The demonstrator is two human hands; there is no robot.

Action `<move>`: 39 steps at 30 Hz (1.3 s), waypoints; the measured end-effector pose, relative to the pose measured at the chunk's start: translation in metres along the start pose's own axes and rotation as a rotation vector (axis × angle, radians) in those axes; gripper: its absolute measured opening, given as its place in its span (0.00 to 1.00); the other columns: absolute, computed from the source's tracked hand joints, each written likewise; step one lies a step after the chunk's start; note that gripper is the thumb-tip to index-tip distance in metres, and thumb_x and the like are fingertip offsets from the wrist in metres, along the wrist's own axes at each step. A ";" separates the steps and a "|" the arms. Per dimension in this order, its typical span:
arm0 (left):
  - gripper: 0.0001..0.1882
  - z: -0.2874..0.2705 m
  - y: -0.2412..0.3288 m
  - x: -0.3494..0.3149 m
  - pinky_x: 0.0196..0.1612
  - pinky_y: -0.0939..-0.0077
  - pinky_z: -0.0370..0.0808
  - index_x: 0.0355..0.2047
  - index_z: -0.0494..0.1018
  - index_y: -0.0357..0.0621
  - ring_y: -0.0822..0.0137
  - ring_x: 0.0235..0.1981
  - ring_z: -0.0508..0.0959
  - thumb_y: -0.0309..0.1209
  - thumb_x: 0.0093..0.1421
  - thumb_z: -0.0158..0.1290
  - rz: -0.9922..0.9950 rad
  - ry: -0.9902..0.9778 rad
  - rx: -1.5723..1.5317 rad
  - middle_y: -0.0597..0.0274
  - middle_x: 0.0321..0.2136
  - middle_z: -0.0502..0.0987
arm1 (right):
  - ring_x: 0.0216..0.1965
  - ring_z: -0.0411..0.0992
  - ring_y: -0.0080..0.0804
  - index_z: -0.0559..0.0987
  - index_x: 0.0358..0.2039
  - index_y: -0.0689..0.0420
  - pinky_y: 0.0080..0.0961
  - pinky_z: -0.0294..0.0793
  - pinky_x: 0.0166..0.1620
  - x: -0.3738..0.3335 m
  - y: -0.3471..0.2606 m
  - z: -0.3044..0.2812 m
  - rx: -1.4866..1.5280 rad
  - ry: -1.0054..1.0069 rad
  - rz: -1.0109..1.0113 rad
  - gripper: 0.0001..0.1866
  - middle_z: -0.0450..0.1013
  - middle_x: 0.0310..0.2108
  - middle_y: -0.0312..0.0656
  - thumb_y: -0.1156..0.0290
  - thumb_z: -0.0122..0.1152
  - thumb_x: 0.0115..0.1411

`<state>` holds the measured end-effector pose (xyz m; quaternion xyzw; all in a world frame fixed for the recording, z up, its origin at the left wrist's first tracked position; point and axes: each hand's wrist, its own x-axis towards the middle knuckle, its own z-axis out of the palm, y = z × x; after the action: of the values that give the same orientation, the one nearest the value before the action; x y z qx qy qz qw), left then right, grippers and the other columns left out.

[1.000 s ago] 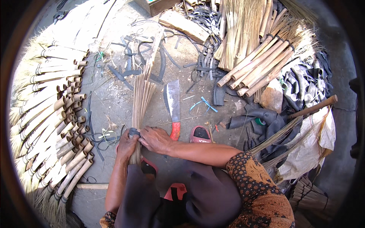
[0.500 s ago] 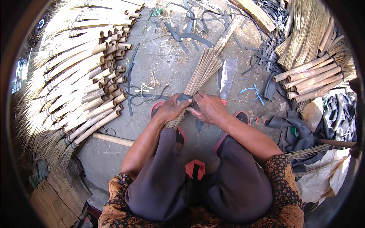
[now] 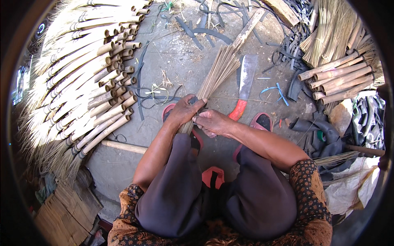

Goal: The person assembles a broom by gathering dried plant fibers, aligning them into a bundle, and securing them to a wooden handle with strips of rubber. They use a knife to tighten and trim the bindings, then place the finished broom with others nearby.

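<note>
A bundle of thin straw-coloured sticks [image 3: 216,74] slants up and away between my knees, its far end fanned out. My left hand [image 3: 184,112] is wrapped round the lower part of the bundle, thumb across the front. A dark rubber strip [image 3: 193,100] shows against the sticks under that hand. Close beside it, my right hand [image 3: 212,122] is closed with thumb and fingers pinched at the bundle's right side; what it grips is mostly hidden, though it looks like the strip's end. Just right of the bundle lies a machete [image 3: 246,80] with a red handle.
Finished brooms with bamboo handles [image 3: 111,98] are piled at the left. A wooden stick [image 3: 249,29] lies beyond the bundle. At the right are bamboo tubes [image 3: 347,78], bristle sheaves [image 3: 326,33] and black rubber scraps [image 3: 328,131]. A blue tie [image 3: 281,94] lies nearer.
My right hand has moved slightly down and left along the bundle, its fingers now curled tighter. The machete's red handle has come into view. The bundle has shifted a little.
</note>
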<state>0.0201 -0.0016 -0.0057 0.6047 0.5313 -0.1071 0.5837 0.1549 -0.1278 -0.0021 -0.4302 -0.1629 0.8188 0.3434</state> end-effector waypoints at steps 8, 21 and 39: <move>0.37 0.000 0.008 -0.014 0.43 0.68 0.76 0.58 0.77 0.41 0.65 0.38 0.81 0.56 0.58 0.68 0.056 -0.125 0.118 0.54 0.35 0.82 | 0.17 0.61 0.19 0.75 0.28 0.55 0.24 0.58 0.20 -0.015 0.000 -0.002 0.061 -0.047 0.154 0.23 0.63 0.18 0.29 0.50 0.55 0.75; 0.40 0.013 0.039 0.018 0.54 0.52 0.78 0.59 0.73 0.38 0.39 0.50 0.83 0.54 0.54 0.68 0.165 -0.156 0.651 0.36 0.46 0.83 | 0.52 0.78 0.64 0.65 0.56 0.67 0.51 0.79 0.53 -0.032 0.037 -0.112 -0.945 1.097 0.127 0.37 0.71 0.56 0.65 0.52 0.71 0.62; 0.31 0.010 0.034 -0.003 0.51 0.48 0.81 0.54 0.72 0.36 0.39 0.46 0.85 0.45 0.58 0.66 0.097 0.009 0.804 0.37 0.42 0.84 | 0.31 0.78 0.35 0.76 0.48 0.63 0.36 0.79 0.35 -0.148 0.031 -0.150 -0.396 1.183 -0.124 0.16 0.77 0.31 0.45 0.65 0.57 0.66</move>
<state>0.0496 -0.0033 0.0137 0.8097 0.4205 -0.2758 0.3026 0.3228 -0.2579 -0.0180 -0.8560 -0.1183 0.3748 0.3359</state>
